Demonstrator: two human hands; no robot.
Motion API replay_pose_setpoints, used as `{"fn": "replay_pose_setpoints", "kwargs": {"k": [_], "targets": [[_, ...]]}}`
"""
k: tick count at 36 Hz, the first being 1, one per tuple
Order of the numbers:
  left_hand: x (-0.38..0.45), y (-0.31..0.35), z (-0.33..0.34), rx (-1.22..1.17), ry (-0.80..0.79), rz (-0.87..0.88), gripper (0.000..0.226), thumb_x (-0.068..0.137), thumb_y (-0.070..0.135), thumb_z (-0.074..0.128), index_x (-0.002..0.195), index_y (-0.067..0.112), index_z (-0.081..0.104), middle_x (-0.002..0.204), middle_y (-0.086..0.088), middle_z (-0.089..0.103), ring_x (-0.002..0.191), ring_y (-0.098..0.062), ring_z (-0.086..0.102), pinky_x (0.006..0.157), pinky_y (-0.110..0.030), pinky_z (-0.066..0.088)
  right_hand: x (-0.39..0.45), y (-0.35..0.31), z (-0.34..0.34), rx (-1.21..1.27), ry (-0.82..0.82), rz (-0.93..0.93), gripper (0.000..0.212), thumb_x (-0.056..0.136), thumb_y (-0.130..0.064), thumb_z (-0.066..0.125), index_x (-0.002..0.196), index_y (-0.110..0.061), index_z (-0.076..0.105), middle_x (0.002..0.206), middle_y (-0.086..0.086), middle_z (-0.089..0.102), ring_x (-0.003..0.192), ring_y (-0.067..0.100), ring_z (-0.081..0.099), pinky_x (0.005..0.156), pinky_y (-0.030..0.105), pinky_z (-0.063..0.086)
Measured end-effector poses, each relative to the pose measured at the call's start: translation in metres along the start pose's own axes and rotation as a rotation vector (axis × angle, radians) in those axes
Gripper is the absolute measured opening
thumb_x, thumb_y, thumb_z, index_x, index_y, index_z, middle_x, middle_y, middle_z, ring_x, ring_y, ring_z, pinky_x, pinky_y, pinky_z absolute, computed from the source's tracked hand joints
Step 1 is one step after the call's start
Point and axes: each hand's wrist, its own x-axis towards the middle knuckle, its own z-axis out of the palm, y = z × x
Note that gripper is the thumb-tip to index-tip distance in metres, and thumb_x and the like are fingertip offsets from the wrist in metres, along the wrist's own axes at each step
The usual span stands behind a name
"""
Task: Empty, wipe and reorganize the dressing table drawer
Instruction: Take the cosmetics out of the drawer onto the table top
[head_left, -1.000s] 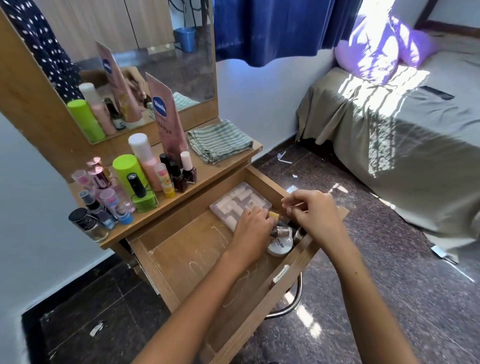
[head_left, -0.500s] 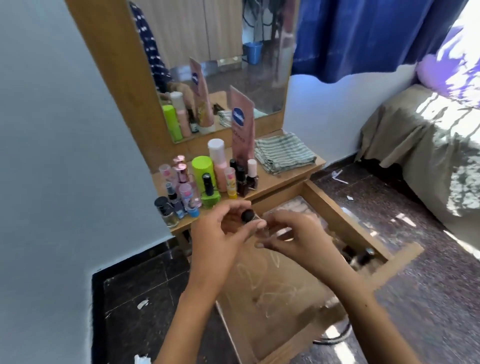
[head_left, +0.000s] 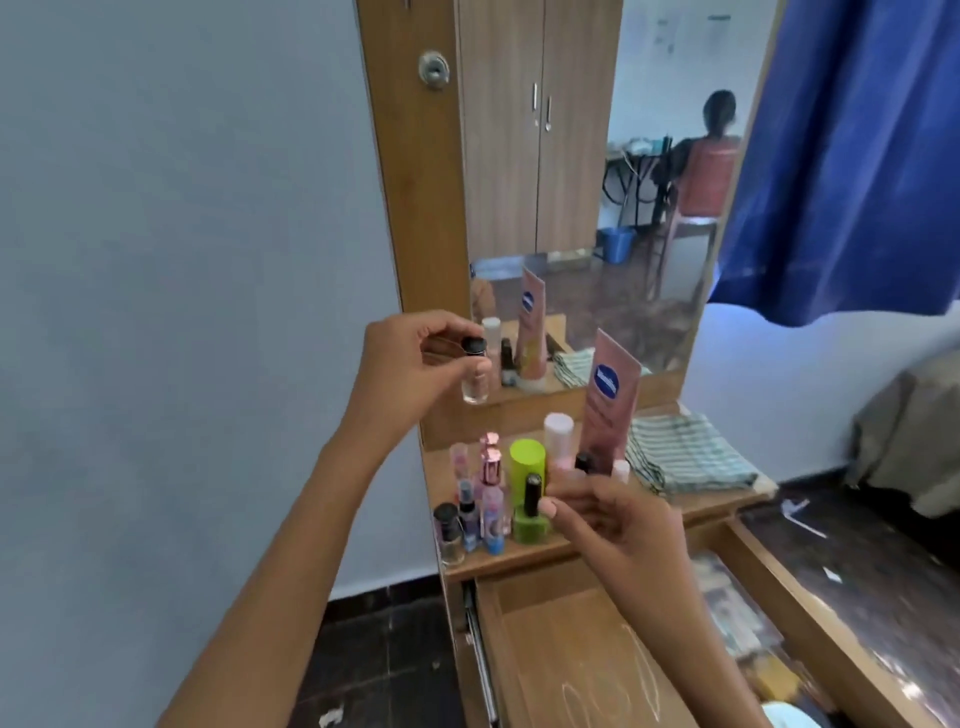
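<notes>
- Since a second ago both hands have left the drawer's far right corner: the left hand (head_left: 415, 364) has risen in front of the mirror frame, and the view has tipped up, so much more of the mirror (head_left: 597, 182) shows.
- The left hand's fingers (head_left: 447, 332) are curled round a small clear bottle (head_left: 475, 382) with a black cap, pinching it near the cap; the bottle hangs upright in the air, above the back left corner of the worktop (head_left: 701, 501) and touching nothing there.
- The right hand (head_left: 618, 514) hovers lower, over the worktop's front edge, its fingers loosely curled with the tips close together; whether it holds anything I cannot tell.
- The drawer (head_left: 571, 649) is pulled out below the worktop's front edge; its left part shows bare wood with pale scribbled marks, while blurred items lie along its right side.
- On the left half of the worktop stands a cluster of small bottles: a lime green container (head_left: 527, 465), a green nail polish (head_left: 531, 512) with a black cap just in front of it, pink-capped bottles (head_left: 491, 467) to the left, and a dark-capped jar (head_left: 448, 535) at the front left corner.
- A pink lotion tube (head_left: 608, 395) stands upright near the back edge, leaning against the mirror.
- A folded striped cloth (head_left: 685, 460) lies on the right end of the worktop.
</notes>
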Motion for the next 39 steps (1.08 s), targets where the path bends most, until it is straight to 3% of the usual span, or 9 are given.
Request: {"fn": "replay_pose_setpoints", "kwargs": {"k": [6, 11, 16, 20, 26, 30, 39], "targets": [[0.022, -0.040, 0.025, 0.028, -0.146, -0.005, 0.030, 0.066, 0.003, 0.083, 0.092, 0.015, 0.073, 0.086, 0.006, 0.071, 0.077, -0.003, 0.068, 0.076, -0.018, 0.055, -0.015, 0.009, -0.002, -0.089, -0.029, 0.023, 0.013, 0.080, -0.013, 0.076, 0.077, -0.026, 0.075, 0.067, -0.015, 0.072, 0.067, 0.004, 0.069, 0.064, 0.013, 0.052], [0.026, -0.063, 0.043, 0.077, -0.258, -0.014, 0.031, 0.068, 0.006, 0.083, 0.097, 0.012, 0.073, 0.091, 0.003, 0.070, 0.082, -0.003, 0.066, 0.075, -0.013, 0.053, -0.025, 0.018, -0.008, -0.122, -0.013, 0.049, 0.012, 0.079, -0.016, 0.076, 0.077, -0.027, 0.074, 0.067, -0.012, 0.072, 0.066, 0.006, 0.069, 0.064, 0.024, 0.057], [0.025, -0.075, 0.057, 0.150, -0.356, -0.030, 0.029, 0.068, 0.011, 0.084, 0.096, 0.014, 0.074, 0.091, 0.004, 0.069, 0.083, -0.007, 0.066, 0.076, -0.019, 0.054, -0.032, 0.022, -0.014, -0.143, -0.020, 0.064, 0.009, 0.080, -0.017, 0.075, 0.082, -0.025, 0.075, 0.069, -0.012, 0.073, 0.067, 0.003, 0.069, 0.063, 0.020, 0.055], [0.023, -0.077, 0.064, 0.171, -0.423, -0.071, 0.030, 0.065, 0.010, 0.086, 0.091, 0.013, 0.073, 0.088, 0.000, 0.071, 0.080, -0.007, 0.067, 0.076, -0.023, 0.057, -0.036, 0.023, -0.017, -0.149, -0.034, 0.071, 0.007, 0.083, -0.017, 0.073, 0.080, -0.024, 0.073, 0.069, -0.011, 0.072, 0.068, 0.006, 0.070, 0.067, 0.026, 0.056], [0.023, -0.081, 0.068, 0.172, -0.525, -0.087, 0.028, 0.066, 0.004, 0.084, 0.091, 0.006, 0.073, 0.091, -0.004, 0.071, 0.084, -0.008, 0.067, 0.072, -0.013, 0.053, -0.040, 0.025, -0.021, -0.158, -0.041, 0.089, 0.007, 0.084, -0.018, 0.072, 0.080, -0.024, 0.073, 0.071, -0.010, 0.073, 0.069, 0.005, 0.069, 0.067, 0.024, 0.056], [0.024, -0.081, 0.068, 0.174, -0.611, -0.090, 0.025, 0.069, -0.002, 0.079, 0.090, 0.010, 0.071, 0.091, -0.004, 0.071, 0.084, -0.007, 0.067, 0.070, -0.013, 0.053, -0.042, 0.029, -0.024, -0.148, -0.030, 0.105, 0.008, 0.083, -0.017, 0.072, 0.079, -0.024, 0.073, 0.072, -0.007, 0.073, 0.068, 0.005, 0.070, 0.066, 0.025, 0.057], [0.020, -0.086, 0.068, 0.180, -0.624, -0.077, 0.031, 0.074, -0.010, 0.072, 0.088, 0.018, 0.070, 0.090, -0.003, 0.072, 0.079, -0.004, 0.068, 0.068, -0.014, 0.053, -0.045, 0.034, -0.029, -0.135, -0.024, 0.109, 0.007, 0.082, -0.017, 0.072, 0.080, -0.023, 0.074, 0.071, -0.005, 0.073, 0.067, 0.008, 0.070, 0.066, 0.025, 0.057]]}}
